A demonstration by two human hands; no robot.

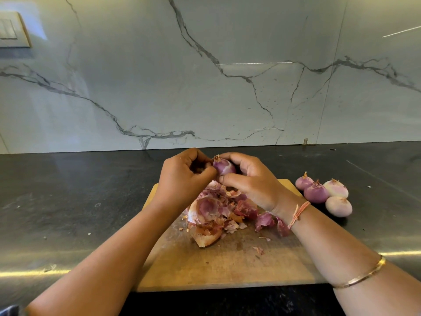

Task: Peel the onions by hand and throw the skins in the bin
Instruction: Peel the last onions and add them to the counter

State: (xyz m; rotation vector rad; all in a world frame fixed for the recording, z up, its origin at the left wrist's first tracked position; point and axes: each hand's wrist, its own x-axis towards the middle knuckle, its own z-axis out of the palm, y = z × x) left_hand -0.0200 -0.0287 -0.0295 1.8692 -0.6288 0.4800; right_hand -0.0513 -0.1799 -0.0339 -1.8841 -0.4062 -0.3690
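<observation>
A small purple onion [223, 166] is held above the far end of the wooden cutting board [227, 265]. My right hand [248, 179] curls round it from the right, thumb underneath. My left hand [184, 176] meets it from the left, fingertips pinching at the skin near its dry tip. A heap of pink and brown onion skins [218, 210] lies on the board below both hands. Several peeled onions [323, 192] sit on the counter to the right of the board. No bin is in view.
The board lies on a dark stone counter [68, 201] that ends at a white marble-patterned wall [205, 76]. A switch plate [11, 30] is at the upper left. Small skin scraps [258, 249] dot the near board.
</observation>
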